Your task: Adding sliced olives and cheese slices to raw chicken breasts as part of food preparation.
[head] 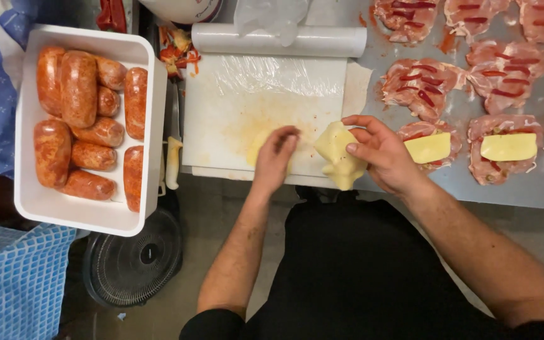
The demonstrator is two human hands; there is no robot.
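Nearest me, my right hand [385,154] pinches a floppy stack of pale yellow cheese slices [340,156] at the near edge of the white cutting board [221,119]. Fingers are curled around the stack's right side, thumb on top, so the slices hang where the other hand can peel one off. My left hand [277,156] lies fingers-down on the board just left of the stack, loosely closed. I cannot tell whether it has a slice under it.

The board carries a sheet of clear plastic film [266,75] pulled from the white film roll [278,39] at its far edge, probably to keep the surface clean.

Right of the board, on the steel counter [536,182], raw pink meat cutlets with red pepper strips [420,85] lie flat in rows. I count about eight in view, some cut off by the frame. The two nearest each carry one yellow cheese rectangle [509,146].

Left, a white rectangular plastic tub [89,214] holds about ten orange-red rolled sausages [78,88], packed close. A white-handled knife [172,160] lies between tub and board.
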